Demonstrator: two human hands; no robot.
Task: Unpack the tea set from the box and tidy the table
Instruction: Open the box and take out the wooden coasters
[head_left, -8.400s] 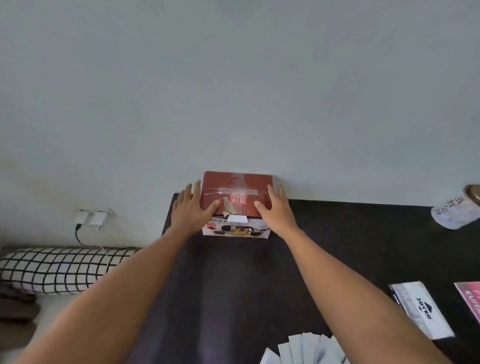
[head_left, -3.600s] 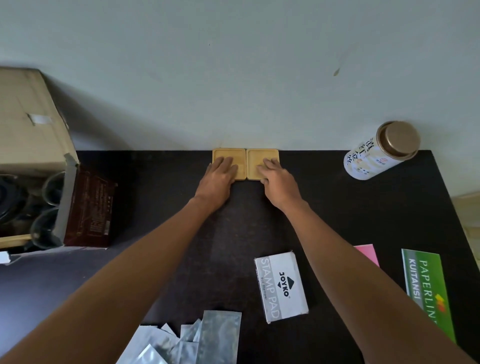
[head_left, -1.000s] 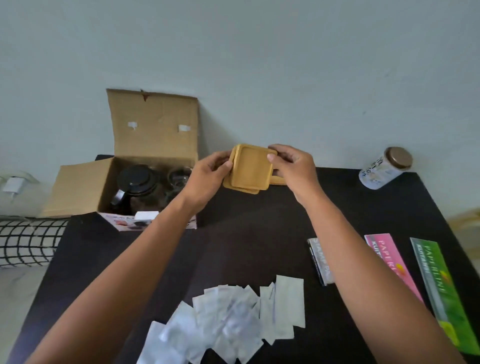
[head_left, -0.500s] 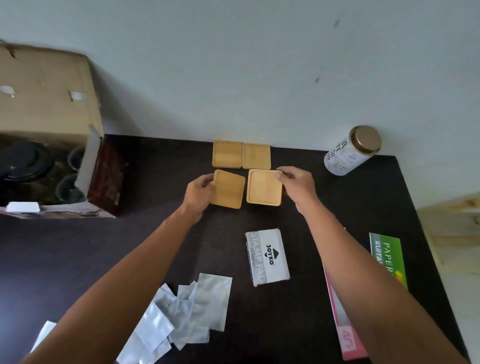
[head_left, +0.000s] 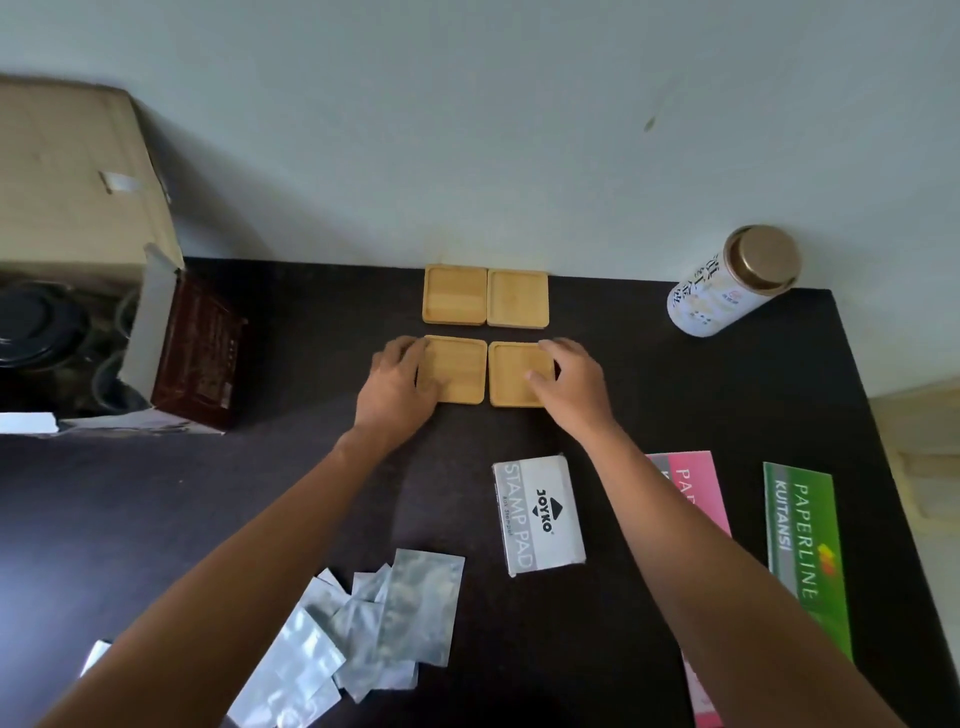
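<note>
Several square wooden coasters lie in a two-by-two block on the black table (head_left: 291, 519). The back left coaster (head_left: 455, 294) and back right coaster (head_left: 518, 298) sit against the wall. My left hand (head_left: 399, 389) rests on the left edge of the front left coaster (head_left: 461, 371). My right hand (head_left: 570, 383) lies on the right part of the front right coaster (head_left: 511, 373). Both coasters lie flat on the table. The open cardboard tea set box (head_left: 83, 218) stands at the far left, with a dark-lidded teapot (head_left: 36, 327) and glass cups inside.
A white tea tin (head_left: 727, 286) with a bronze lid lies at the back right. A stamp pad box (head_left: 540, 512), a pink booklet (head_left: 693, 486) and a green receipt booklet (head_left: 805, 551) lie near the front right. Silver sachets (head_left: 363, 618) are scattered front left.
The front two coasters have been set flat and squared up beside each other below the back pair. My hands have slid onto them. The view has shifted slightly.
</note>
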